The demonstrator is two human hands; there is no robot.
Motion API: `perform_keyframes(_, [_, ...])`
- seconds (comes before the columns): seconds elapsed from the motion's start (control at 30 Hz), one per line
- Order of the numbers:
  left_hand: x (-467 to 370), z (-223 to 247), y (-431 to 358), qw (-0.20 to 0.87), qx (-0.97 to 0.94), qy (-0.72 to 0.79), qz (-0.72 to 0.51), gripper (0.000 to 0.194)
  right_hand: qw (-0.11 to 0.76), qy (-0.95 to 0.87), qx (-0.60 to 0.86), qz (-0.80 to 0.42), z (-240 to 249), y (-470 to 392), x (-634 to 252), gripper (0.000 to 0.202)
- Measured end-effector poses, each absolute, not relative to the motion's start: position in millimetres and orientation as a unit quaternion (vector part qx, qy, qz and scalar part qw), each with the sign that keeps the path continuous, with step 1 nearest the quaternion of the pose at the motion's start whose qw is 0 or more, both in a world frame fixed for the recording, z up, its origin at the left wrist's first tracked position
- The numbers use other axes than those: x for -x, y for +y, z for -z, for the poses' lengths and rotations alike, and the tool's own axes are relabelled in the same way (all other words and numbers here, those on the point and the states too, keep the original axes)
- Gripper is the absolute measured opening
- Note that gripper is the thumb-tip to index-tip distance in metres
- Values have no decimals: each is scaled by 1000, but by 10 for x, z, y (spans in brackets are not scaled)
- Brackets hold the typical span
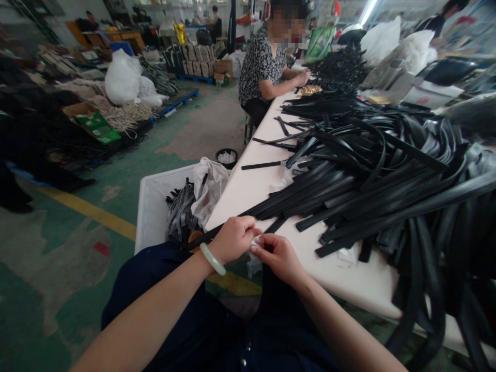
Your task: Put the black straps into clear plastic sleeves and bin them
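Observation:
My left hand [233,238], with a pale green bangle [212,259] at its wrist, is closed just off the table corner. What its curled fingers hold is hidden. A black strap [206,238] runs behind this hand, one end sticking out over the white bin. Close beside, the thumb and fingers of my right hand [281,257] pinch a small, thin white piece [256,242]. The fingertips of both hands nearly meet around it. Black flat straps [310,194] lie in a large heap on the table beyond my hands.
The white bin [149,206] with dark strips and a white bag [211,188] stands left of the pale table [232,199]. Straps hang over the table's near edge at right. A co-worker [259,70] sits farther along. A small black bowl [227,157] is on the floor.

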State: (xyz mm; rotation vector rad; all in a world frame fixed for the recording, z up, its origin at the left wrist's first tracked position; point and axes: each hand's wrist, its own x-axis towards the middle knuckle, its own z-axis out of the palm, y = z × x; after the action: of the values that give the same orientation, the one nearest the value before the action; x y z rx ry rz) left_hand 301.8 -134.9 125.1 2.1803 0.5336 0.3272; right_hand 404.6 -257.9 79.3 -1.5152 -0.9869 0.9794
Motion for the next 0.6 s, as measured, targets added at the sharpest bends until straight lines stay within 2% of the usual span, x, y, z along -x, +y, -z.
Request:
perform_keyframes(0.1, [-3032,-1241,-1356,391,-890,199,-121,26,511,-420,634,-402,-812,-2571,-4037,31])
perform_keyframes(0.27, [-3071,-1237,-1333,276,-934,193,-120,32,495,-437,635,-400,-799,-2579,-4066,33])
perform_keyframes(0.33, [-3095,-1227,-1331,278,-929,207,-131,37,496,-441,628,-407,-787,-2589,-4086,35])
perform_keyframes(0.4, [-3117,-1213,-1333,333,-906,222,-139,42,503,-440,612,-423,-769,-2599,-4103,38])
perform_keyframes(0.5, [-3133,-1196,-1333,497,-822,233,-150,46,530,-418,603,-424,-726,-2612,-4119,38])
perform_keyframes(0.6, [-3120,-1197,-1315,644,-719,214,-148,33,575,-371,619,-386,-678,-2619,-4128,37])
